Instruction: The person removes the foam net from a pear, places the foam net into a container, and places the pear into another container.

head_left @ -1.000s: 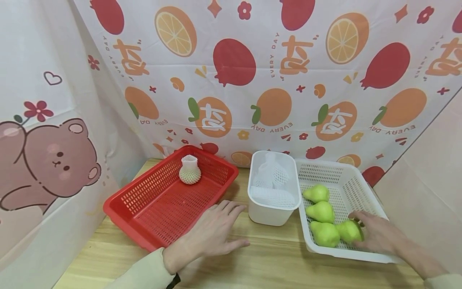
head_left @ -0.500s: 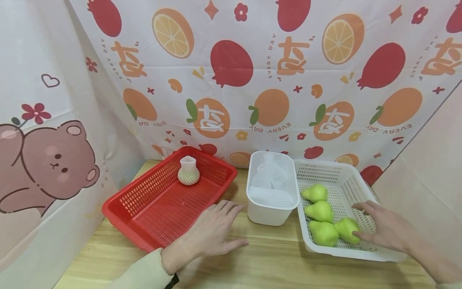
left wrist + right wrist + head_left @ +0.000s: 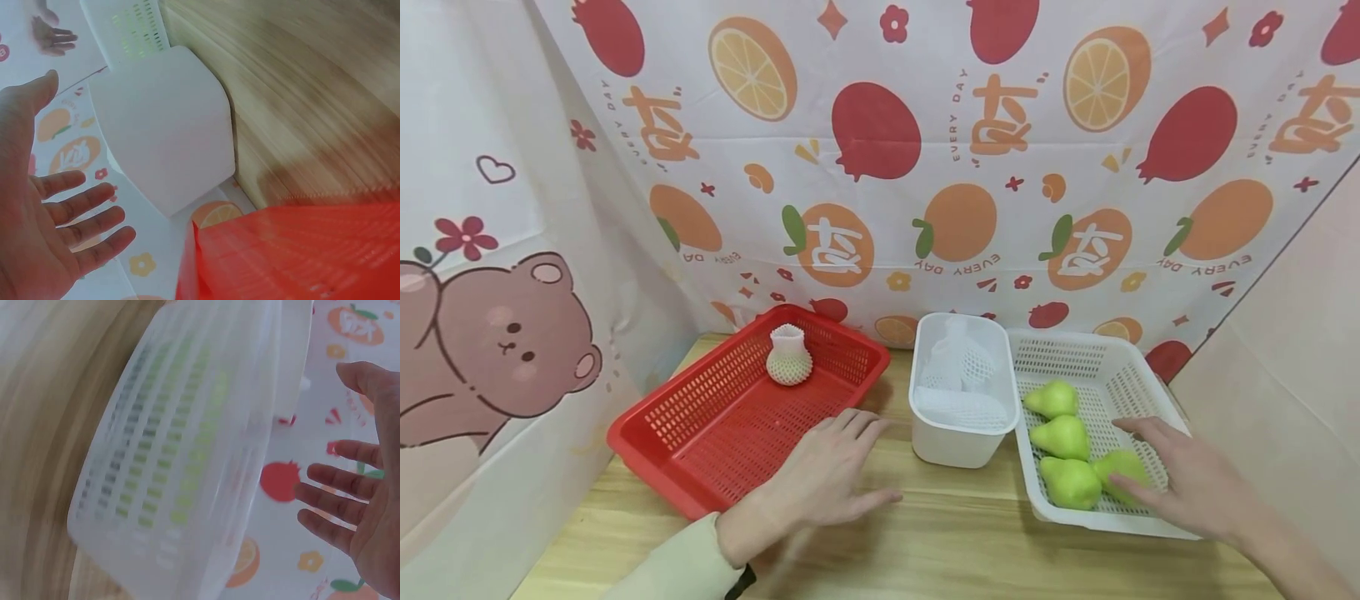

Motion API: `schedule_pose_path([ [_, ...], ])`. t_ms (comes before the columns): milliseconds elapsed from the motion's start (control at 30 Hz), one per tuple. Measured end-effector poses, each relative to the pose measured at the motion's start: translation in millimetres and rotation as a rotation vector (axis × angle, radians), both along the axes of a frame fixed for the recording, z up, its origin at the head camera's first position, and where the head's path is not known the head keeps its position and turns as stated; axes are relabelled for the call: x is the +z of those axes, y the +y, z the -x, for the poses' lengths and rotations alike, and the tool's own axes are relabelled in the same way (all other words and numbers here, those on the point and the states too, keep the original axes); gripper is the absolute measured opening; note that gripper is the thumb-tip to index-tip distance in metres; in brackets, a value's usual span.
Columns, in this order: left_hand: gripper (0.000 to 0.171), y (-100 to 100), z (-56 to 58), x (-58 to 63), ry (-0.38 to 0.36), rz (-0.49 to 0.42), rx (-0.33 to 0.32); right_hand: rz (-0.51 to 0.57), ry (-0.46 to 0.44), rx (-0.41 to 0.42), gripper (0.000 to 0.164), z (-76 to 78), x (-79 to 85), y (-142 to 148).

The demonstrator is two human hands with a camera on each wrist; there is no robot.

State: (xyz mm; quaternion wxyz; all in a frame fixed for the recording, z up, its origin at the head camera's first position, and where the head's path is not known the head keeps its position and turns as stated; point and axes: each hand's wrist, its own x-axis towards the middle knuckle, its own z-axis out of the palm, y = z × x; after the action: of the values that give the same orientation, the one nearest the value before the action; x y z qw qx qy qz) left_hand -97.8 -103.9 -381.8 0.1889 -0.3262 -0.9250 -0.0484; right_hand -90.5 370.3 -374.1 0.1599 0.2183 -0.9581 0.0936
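My right hand (image 3: 1195,483) hovers over the white basket (image 3: 1153,392), its fingers apart and nothing held. Below it lies a green pear (image 3: 1122,473), partly covered by the thumb. Several pears are in that basket, among them an upper pear (image 3: 1051,400) and a lower one (image 3: 1071,483) along its left side. My left hand (image 3: 820,475) is held above the table between the red basket (image 3: 647,442) and the white bin (image 3: 962,446), fingers extended and nothing in it. In the red basket stands a pear in a white foam net (image 3: 789,358).
White foam nets (image 3: 958,404) lie inside the bin, which stands against the white basket. A printed curtain (image 3: 880,225) hangs behind the containers. Wooden table (image 3: 940,533) shows in front of them.
My right hand has come off the lower right pear and moved slightly up and left, fingers spread. The left hand has shifted slightly left; the camera has turned a little.
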Motion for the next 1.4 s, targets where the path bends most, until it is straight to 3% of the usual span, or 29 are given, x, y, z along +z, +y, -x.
schedule_pose_path([
  [433,0.08,-24,11.1,19.2,-0.11,-0.03,0.059,0.148,0.177,0.032,0.087,-20.7,-12.7,-42],
  [667,0.077,-41,24.6,31.1,-0.068,-0.031,0.063,0.172,0.207,0.075,0.092,-24.7,-24.2,-57],
  [900,0.075,-61,43.6,40.4,-0.036,0.011,0.097,0.12,0.234,0.061,0.093,-30.7,-40.2,-66],
  [1400,0.076,-109,100.8,54.8,-0.116,0.043,0.265,0.157,0.23,0.069,0.099,-41.5,-53.8,-79],
])
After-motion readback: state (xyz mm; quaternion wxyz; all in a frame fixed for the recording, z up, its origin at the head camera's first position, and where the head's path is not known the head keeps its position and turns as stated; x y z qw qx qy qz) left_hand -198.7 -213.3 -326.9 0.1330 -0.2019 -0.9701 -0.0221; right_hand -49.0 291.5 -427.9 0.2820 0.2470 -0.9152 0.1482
